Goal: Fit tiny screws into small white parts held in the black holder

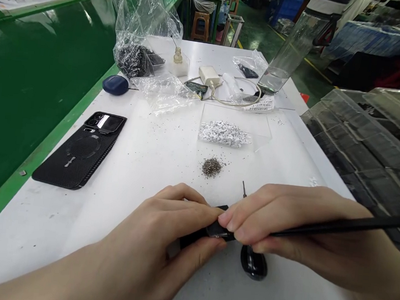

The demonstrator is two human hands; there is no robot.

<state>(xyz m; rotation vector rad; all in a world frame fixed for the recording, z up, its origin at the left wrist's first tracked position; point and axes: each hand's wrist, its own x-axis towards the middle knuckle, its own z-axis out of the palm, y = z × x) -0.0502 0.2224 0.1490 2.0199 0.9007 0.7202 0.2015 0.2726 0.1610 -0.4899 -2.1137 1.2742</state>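
My left hand (164,231) grips a small black part (217,230) between thumb and fingers, above the white table (115,217). My right hand (285,219) pinches the same part's far end with its fingertips, and a thin black rod (341,227) lies along those fingers. Under the right hand lies a small black-handled screwdriver (253,262), its metal tip (244,188) showing beyond the fingers. A little pile of tiny dark screws (212,167) sits just ahead of my hands. The black part's details are hidden by my fingers.
Ahead lie a clear bag of small white-and-black pieces (224,134), a black phone case (79,150), a navy earbud case (115,85), a white charger (209,75), and a plastic bag of black parts (138,58). A tilted clear bottle (290,50) stands far right. A green bench (33,82) runs along the left.
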